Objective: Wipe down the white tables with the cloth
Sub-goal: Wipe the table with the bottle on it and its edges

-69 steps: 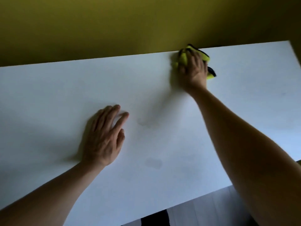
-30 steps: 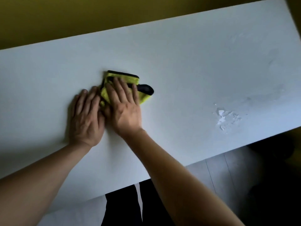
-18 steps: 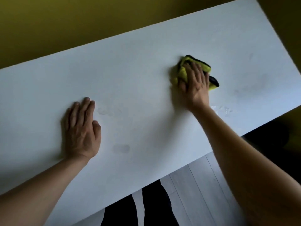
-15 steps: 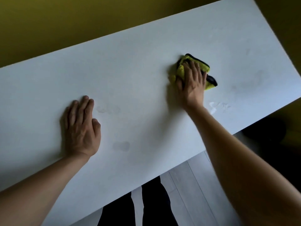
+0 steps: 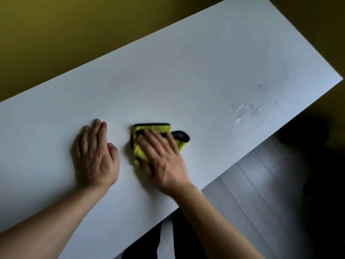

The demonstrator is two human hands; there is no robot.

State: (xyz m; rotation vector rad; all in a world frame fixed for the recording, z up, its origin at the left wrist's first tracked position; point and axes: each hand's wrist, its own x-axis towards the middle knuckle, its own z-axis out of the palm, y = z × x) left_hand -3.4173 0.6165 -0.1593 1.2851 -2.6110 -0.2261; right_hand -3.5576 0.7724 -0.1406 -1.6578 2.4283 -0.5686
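Half a second ago the right hand (image 5: 164, 161) pressed the cloth (image 5: 158, 141) far out toward the right part of the table; now it has swept back to the left, and the folded yellow cloth with its black trim lies just beside the left hand (image 5: 95, 156), not touching it. The right hand lies flat with fingers spread on top of the cloth, pressing rather than gripping, and is blurred with motion. The left hand is flat and open on the bare white table (image 5: 186, 71), bracing. I judge this 1 stroke of a back-and-forth wipe, with the middle strip now covered. A patch of wet droplets (image 5: 246, 113) still sits near the right front edge, well apart from the cloth, with faint smears beyond it. An olive-yellow wall (image 5: 74, 34) backs the table; grey floorboards (image 5: 261, 193) show below.
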